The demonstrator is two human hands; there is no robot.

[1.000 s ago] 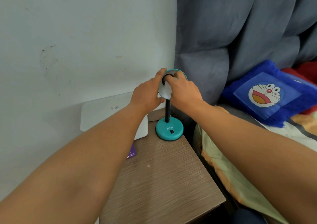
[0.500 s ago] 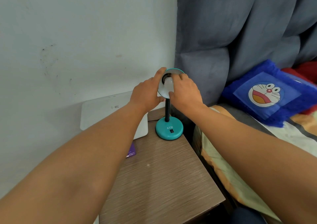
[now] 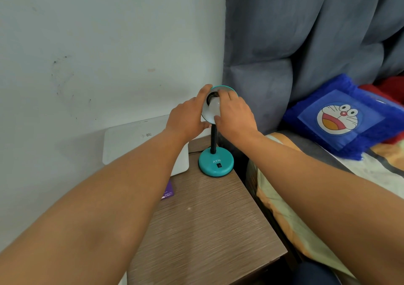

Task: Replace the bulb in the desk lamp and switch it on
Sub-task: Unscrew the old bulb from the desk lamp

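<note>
A small teal desk lamp stands at the back of a wooden bedside table (image 3: pixel 209 223), with a round teal base (image 3: pixel 216 162), a black switch on the base (image 3: pixel 218 165) and a black flexible neck (image 3: pixel 213 139). Its shade (image 3: pixel 227 88) faces me. My left hand (image 3: pixel 188 118) grips the shade's left rim from outside. My right hand (image 3: pixel 235 115) reaches into the shade, fingers wrapped around a white bulb (image 3: pixel 213 106) that sits at the dark socket (image 3: pixel 211 96). The lamp is unlit.
A flat white box (image 3: pixel 133 138) leans against the wall behind the table. A purple card (image 3: pixel 168 191) lies on the table's left edge. A grey padded headboard (image 3: pixel 262 92), a blue cartoon cushion (image 3: pixel 341 118) and the bed are close on the right.
My right hand's fingers have shifted on the bulb, so more of the white bulb and the dark socket show. The left hand stays on the shade.
</note>
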